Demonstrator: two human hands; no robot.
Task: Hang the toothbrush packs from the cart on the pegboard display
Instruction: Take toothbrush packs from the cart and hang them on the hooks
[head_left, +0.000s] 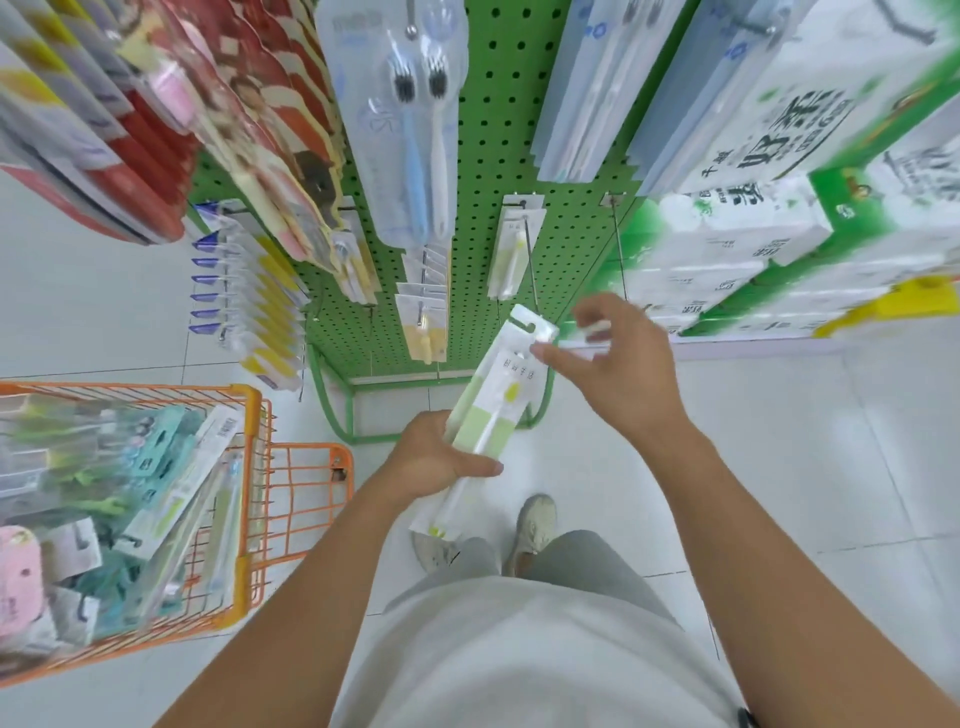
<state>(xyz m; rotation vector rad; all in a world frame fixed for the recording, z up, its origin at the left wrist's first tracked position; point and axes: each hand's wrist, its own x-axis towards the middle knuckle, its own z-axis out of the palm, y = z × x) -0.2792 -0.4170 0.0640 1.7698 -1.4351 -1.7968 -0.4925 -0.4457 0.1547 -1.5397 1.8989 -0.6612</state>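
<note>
i'm looking at a shop aisle: a green pegboard display hung with packaged toothbrushes, stacked tissue packs beside it, an orange wire cart of stock.

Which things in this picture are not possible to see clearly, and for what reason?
- Head view: the right hand is blurred by motion, so what its fingers pinch beside the toothbrush pack is unclear.
- The print on that pack is too small to read.
- The left hand covers the pack's middle.
- The orange cart is cut by the left edge; its packs overlap.
</note>
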